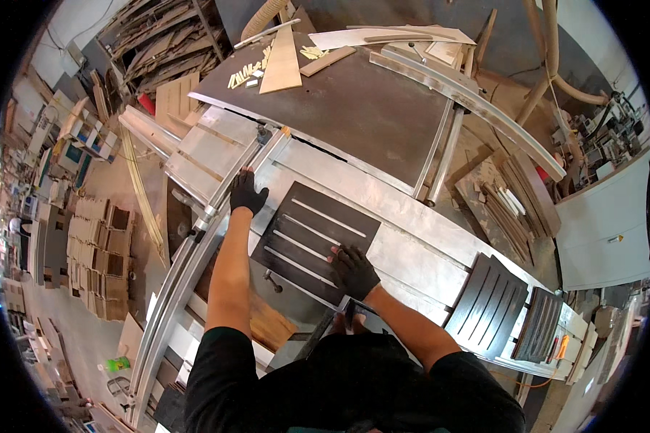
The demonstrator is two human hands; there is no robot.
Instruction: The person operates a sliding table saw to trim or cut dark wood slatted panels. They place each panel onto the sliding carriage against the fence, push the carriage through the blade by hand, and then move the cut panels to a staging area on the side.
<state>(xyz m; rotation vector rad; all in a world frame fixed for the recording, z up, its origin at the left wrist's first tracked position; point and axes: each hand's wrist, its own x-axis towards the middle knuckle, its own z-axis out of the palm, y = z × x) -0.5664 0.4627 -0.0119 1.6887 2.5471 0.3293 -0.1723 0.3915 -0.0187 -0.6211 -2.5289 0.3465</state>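
Note:
A dark slotted wooden panel (311,214) lies flat on the metal sliding table (404,238) of a panel saw in front of me. Several parallel slots run through it. Spread over its near right part is my right hand (354,268), in a dark fingerless glove, its fingers lying flat on the wood. My left hand (248,193), gloved alike, reaches forward to the metal fence (231,180) left of the panel. Its fingers are stretched against the fence and the thumb stands apart. Neither hand is wrapped round anything.
Right of me, more slotted panels (488,306) lie on the table beside orange-handled tools (562,347). Beyond is a brown saw top (339,108) with yellowish wood offcuts (281,65). A long metal rail (477,101) crosses its far right. Stacked boards (100,252) stand on the left floor.

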